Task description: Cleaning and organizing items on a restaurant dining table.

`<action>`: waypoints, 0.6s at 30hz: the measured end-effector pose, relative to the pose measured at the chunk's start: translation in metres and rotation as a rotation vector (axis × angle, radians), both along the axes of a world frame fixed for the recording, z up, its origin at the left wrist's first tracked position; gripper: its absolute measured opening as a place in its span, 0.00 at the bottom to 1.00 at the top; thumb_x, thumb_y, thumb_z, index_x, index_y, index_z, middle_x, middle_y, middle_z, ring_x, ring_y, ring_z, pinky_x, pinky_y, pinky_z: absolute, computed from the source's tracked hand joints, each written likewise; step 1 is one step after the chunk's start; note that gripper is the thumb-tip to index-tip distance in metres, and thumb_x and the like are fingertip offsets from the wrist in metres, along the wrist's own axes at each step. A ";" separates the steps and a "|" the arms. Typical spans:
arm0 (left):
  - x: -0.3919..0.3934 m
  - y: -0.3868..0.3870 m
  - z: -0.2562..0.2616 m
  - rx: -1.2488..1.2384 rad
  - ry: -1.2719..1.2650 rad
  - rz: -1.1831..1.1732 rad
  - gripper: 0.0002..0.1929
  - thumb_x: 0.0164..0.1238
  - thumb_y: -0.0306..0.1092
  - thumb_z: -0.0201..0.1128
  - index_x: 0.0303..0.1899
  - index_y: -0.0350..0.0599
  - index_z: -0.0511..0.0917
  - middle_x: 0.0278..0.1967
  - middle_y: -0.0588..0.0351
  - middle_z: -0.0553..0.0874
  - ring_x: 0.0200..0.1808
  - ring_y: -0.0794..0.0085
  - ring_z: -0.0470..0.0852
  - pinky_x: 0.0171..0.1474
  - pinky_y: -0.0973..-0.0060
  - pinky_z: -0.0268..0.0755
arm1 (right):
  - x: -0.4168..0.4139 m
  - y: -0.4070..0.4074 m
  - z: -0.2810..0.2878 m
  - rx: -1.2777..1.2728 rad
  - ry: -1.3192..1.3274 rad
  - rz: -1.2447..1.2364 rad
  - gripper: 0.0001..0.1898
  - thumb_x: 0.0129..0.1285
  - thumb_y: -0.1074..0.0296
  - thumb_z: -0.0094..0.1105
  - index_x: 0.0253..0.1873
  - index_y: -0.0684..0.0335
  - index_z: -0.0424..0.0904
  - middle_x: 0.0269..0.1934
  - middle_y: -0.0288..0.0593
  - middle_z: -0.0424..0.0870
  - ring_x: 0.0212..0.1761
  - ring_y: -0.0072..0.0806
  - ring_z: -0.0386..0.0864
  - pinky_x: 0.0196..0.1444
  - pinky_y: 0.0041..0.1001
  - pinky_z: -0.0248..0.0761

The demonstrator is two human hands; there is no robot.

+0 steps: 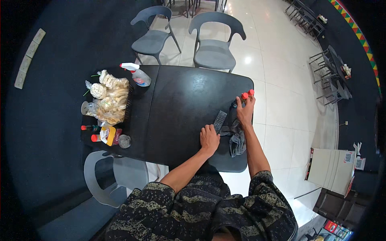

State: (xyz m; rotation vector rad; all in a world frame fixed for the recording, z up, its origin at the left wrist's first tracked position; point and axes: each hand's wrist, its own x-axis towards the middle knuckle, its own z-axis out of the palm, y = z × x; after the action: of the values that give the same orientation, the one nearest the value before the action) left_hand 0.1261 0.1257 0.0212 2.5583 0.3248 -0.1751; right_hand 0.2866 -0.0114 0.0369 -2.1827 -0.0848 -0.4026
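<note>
My left hand [209,139] rests on the black tabletop [178,111], fingers curled down against the lower left side of a dark remote control [220,120]. Whether it grips anything underneath is hidden. Near the table's right edge, my right hand [245,111] has its thumb and fingers around small bottles with red caps [244,95]. Their bodies are mostly covered by the fingers. A crumpled grey cloth [237,143] lies between my forearms, beside the remote.
On the left stand a black basket [129,104] of bagged snacks, a spray bottle [141,77], red-capped sauce bottles [95,138], a yellow container [111,136] and a grey round object [124,141]. Grey chairs [214,54] stand across the table; another chair [129,171] is near my left.
</note>
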 end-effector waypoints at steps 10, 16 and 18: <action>0.005 -0.016 -0.008 -0.002 -0.040 0.143 0.31 0.65 0.41 0.73 0.63 0.35 0.69 0.57 0.42 0.75 0.59 0.47 0.75 0.62 0.55 0.70 | -0.014 -0.017 -0.005 -0.045 0.053 0.115 0.20 0.66 0.62 0.72 0.55 0.69 0.80 0.68 0.60 0.66 0.69 0.56 0.70 0.69 0.44 0.67; 0.002 0.013 -0.009 -0.024 -0.016 0.241 0.35 0.63 0.41 0.74 0.65 0.34 0.67 0.58 0.41 0.74 0.60 0.46 0.75 0.63 0.56 0.70 | -0.016 -0.016 -0.004 -0.035 0.111 0.128 0.23 0.62 0.63 0.74 0.58 0.67 0.81 0.71 0.59 0.65 0.72 0.54 0.68 0.72 0.44 0.65; 0.000 0.020 -0.004 -0.087 -0.040 0.202 0.36 0.63 0.44 0.74 0.65 0.33 0.67 0.60 0.40 0.73 0.62 0.46 0.74 0.65 0.55 0.69 | -0.015 -0.018 -0.007 -0.041 0.103 0.106 0.24 0.59 0.64 0.76 0.60 0.64 0.82 0.71 0.57 0.66 0.73 0.54 0.67 0.73 0.44 0.63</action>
State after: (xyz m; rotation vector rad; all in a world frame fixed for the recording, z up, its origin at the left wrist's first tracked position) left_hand 0.1264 0.1456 0.0171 2.4211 0.5452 -0.0607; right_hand 0.2714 -0.0296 0.0298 -2.2244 -0.1529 -0.2301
